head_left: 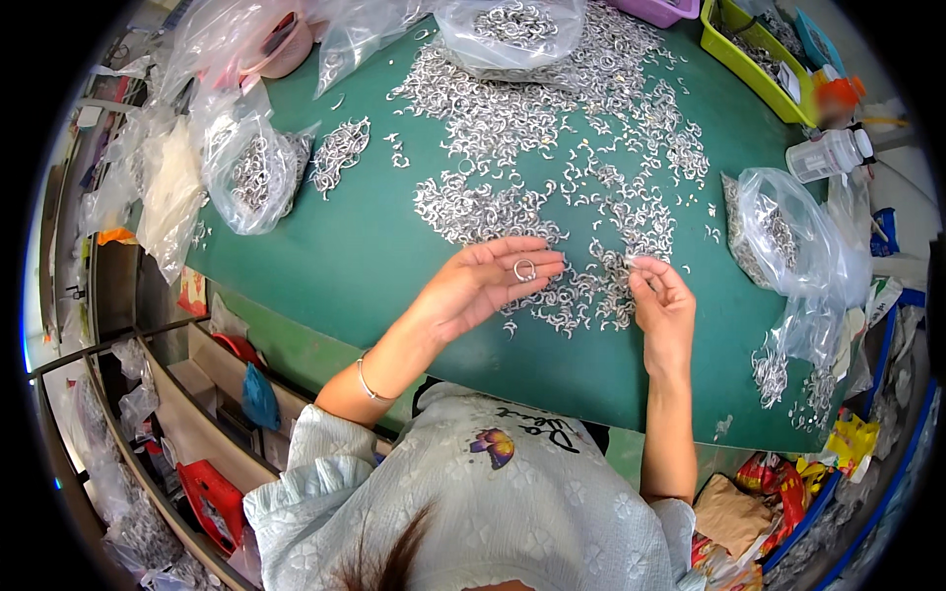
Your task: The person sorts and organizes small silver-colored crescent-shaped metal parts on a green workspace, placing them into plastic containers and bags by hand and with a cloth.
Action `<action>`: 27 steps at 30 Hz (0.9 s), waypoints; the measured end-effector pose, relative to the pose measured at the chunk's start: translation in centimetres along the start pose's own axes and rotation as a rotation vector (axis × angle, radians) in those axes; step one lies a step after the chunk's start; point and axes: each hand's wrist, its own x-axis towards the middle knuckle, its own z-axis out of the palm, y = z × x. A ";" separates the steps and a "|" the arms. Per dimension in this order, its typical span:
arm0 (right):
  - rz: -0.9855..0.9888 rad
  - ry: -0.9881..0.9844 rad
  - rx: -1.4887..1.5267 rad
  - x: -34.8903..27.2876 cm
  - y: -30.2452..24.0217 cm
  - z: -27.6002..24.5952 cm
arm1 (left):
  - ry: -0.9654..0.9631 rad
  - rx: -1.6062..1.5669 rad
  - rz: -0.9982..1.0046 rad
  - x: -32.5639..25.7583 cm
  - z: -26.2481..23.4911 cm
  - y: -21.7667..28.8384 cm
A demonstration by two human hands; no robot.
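Observation:
My left hand (493,279) is turned palm up over the near side of the pile, its fingers stretched out. A silver ring (524,270) rests on those fingers. To the right, my right hand (662,295) is closed in a pinch, thumb against forefinger, at the edge of the loose pieces. Whatever sits between its fingertips is too small to make out. Under and beyond both hands spread many small curved silver metal pieces (493,207), like open rings, on a green tabletop (374,286).
Clear plastic bags of silver pieces stand at the left (258,182), far middle (512,34) and right (774,231). A yellow-green basket (759,64) and a white bottle (830,156) are at the far right. A pink container (286,49) stands far left. Wooden drawers (212,379) lie below left.

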 end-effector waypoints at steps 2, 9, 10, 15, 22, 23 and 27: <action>-0.237 0.050 -0.337 0.0 1.1 0.2 | -0.029 -0.043 -0.013 -0.1 -0.3 -0.5; -0.420 0.148 -0.473 -0.6 0.3 1.3 | 0.009 -0.022 -0.051 -0.3 0.5 -1.7; -0.423 0.154 -0.484 -0.8 0.1 1.3 | 0.004 -0.023 -0.067 -0.3 0.8 -1.9; -0.670 0.196 -0.785 -1.2 -0.2 2.0 | -0.006 -0.024 -0.133 0.0 1.7 -3.6; -0.298 0.001 -0.311 -1.5 0.0 2.2 | 0.034 -0.037 -0.139 0.1 2.6 -4.5; -0.194 -0.059 -0.098 -1.8 0.1 2.7 | 0.051 -0.062 -0.147 0.1 2.8 -4.5; -0.153 -0.181 -0.419 -3.2 -0.5 3.9 | 0.042 -0.152 -0.124 0.2 2.6 -5.7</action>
